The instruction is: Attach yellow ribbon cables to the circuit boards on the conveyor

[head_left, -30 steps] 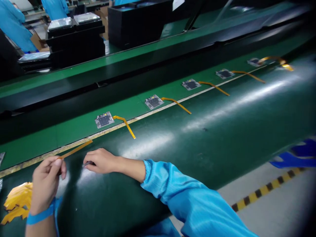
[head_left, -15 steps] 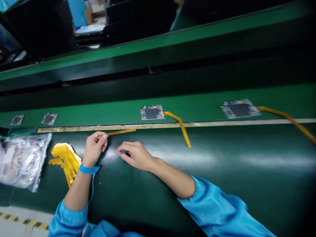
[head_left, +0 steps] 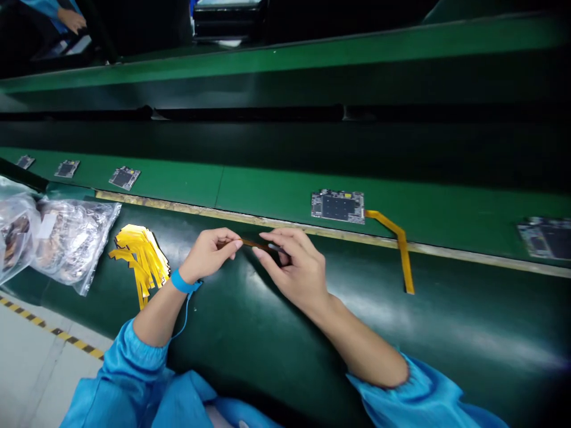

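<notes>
My left hand [head_left: 209,254] pinches one end of a thin orange flex strip [head_left: 252,243] over the dark green table. My right hand [head_left: 297,267] meets the strip's other end and holds a small grey tool [head_left: 275,247] at its fingertips. A blue wrist strap [head_left: 182,282] circles my left wrist. Beyond my hands, on the green belt, lies a circuit board [head_left: 338,206] with an orange flex strip [head_left: 398,246] attached and hanging onto the table.
A pile of yellow flex strips [head_left: 139,258] lies left of my hands, beside clear plastic bags [head_left: 57,238]. Three more boards [head_left: 124,176] lie further left on the belt [head_left: 267,196], and another board [head_left: 546,236] at the right. A person's hand [head_left: 71,19] shows top left.
My view swung left along the belt. My right hand lifted off the table and came up to the strip held by my left hand.
</notes>
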Action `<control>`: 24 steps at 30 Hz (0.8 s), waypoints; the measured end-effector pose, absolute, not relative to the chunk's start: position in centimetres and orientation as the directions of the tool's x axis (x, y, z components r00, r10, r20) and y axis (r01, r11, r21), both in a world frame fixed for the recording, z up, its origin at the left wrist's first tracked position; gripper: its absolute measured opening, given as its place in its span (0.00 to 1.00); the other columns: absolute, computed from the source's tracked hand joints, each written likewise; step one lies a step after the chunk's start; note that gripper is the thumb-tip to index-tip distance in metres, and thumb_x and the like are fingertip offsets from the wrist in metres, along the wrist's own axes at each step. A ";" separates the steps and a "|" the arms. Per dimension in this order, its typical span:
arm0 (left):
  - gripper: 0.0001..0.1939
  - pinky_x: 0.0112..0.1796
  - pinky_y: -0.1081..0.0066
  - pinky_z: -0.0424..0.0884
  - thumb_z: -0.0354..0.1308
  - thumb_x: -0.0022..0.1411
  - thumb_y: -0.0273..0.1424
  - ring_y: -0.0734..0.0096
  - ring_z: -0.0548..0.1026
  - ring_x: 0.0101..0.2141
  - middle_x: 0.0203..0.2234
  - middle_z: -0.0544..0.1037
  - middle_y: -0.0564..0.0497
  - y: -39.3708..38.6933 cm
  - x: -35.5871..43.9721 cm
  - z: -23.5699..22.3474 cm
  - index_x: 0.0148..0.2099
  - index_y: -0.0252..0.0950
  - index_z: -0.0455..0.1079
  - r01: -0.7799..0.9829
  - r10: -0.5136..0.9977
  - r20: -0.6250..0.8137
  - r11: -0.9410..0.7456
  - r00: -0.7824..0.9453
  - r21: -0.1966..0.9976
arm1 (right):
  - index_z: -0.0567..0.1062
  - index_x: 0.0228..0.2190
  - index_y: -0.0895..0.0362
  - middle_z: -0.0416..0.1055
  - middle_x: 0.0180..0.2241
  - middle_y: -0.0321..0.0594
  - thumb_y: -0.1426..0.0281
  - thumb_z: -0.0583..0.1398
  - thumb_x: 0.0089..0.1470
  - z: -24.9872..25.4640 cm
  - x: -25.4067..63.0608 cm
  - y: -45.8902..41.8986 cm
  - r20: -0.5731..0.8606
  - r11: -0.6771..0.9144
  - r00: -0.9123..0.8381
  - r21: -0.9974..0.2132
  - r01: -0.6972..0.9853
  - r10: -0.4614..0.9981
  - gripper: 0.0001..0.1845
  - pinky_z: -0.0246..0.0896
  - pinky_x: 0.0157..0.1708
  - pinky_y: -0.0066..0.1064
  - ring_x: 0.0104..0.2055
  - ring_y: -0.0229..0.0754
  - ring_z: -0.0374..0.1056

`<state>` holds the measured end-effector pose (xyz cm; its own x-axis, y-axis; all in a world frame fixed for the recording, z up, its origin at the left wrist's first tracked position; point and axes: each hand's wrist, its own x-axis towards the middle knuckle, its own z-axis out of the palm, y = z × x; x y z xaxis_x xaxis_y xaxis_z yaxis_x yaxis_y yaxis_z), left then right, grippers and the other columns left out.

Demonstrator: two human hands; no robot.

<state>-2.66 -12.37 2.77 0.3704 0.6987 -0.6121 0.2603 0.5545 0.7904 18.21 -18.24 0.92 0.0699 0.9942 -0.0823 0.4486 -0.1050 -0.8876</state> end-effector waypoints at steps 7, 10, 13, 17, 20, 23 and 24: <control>0.18 0.25 0.74 0.63 0.71 0.65 0.46 0.79 0.68 0.20 0.23 0.76 0.56 -12.6 -2.4 2.6 0.40 0.35 0.77 0.188 0.677 -0.633 0.613 0.375 0.767 | 0.86 0.32 0.52 0.81 0.27 0.39 0.56 0.66 0.66 1.2 18.5 -18.0 -0.250 -0.235 0.023 -0.871 0.432 0.968 0.16 0.61 0.26 0.32 0.22 0.38 0.66; 0.22 0.22 0.76 0.61 0.72 0.62 0.49 0.81 0.67 0.18 0.24 0.78 0.56 -12.5 -2.6 2.3 0.42 0.36 0.74 0.118 0.680 -0.672 0.672 0.294 0.731 | 0.85 0.30 0.53 0.77 0.23 0.38 0.50 0.68 0.62 1.3 18.9 -17.5 -0.397 -0.397 0.068 -0.862 0.316 0.915 0.21 0.57 0.22 0.32 0.21 0.38 0.63; 0.24 0.21 0.76 0.63 0.73 0.61 0.51 0.79 0.72 0.19 0.27 0.81 0.53 -12.4 -2.8 2.0 0.42 0.36 0.72 0.063 0.684 -0.686 0.695 0.247 0.716 | 0.84 0.29 0.54 0.76 0.22 0.38 0.44 0.70 0.58 1.2 19.1 -17.1 -0.504 -0.506 0.070 -0.836 0.210 0.861 0.25 0.57 0.22 0.31 0.21 0.38 0.62; 0.25 0.21 0.75 0.64 0.74 0.61 0.51 0.78 0.73 0.20 0.28 0.82 0.52 -12.3 -2.9 1.9 0.42 0.36 0.72 0.031 0.692 -0.680 0.695 0.243 0.718 | 0.82 0.29 0.54 0.77 0.24 0.41 0.42 0.71 0.56 1.0 19.2 -17.0 -0.554 -0.552 0.043 -0.816 0.172 0.831 0.27 0.61 0.24 0.32 0.24 0.40 0.66; 0.24 0.20 0.76 0.60 0.74 0.60 0.50 0.81 0.69 0.18 0.25 0.80 0.54 -12.2 -2.9 2.1 0.41 0.36 0.73 0.050 0.687 -0.687 0.698 0.234 0.715 | 0.83 0.30 0.54 0.76 0.24 0.40 0.42 0.70 0.57 1.1 19.5 -16.8 -0.557 -0.549 0.013 -0.814 0.190 0.830 0.27 0.59 0.23 0.32 0.23 0.39 0.63; 0.22 0.21 0.76 0.59 0.74 0.60 0.48 0.82 0.66 0.18 0.23 0.78 0.56 -12.1 -2.8 2.6 0.41 0.35 0.75 0.109 0.660 -0.694 0.697 0.288 0.708 | 0.85 0.32 0.55 0.77 0.25 0.40 0.45 0.69 0.58 1.4 19.6 -16.5 -0.532 -0.521 0.004 -0.828 0.209 0.847 0.25 0.56 0.23 0.32 0.23 0.38 0.60; 0.21 0.21 0.76 0.59 0.74 0.60 0.47 0.82 0.66 0.18 0.23 0.78 0.56 -12.0 -2.8 2.8 0.41 0.34 0.76 0.133 0.641 -0.698 0.699 0.318 0.703 | 0.86 0.33 0.56 0.78 0.26 0.40 0.46 0.69 0.58 1.5 19.6 -16.4 -0.525 -0.512 -0.012 -0.834 0.207 0.851 0.24 0.55 0.23 0.31 0.23 0.37 0.60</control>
<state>-2.76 -12.03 2.76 0.3180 0.6414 -0.6982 0.1333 0.6988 0.7028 19.61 -16.42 1.53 -0.0122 0.8509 -0.5251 0.2067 -0.5117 -0.8339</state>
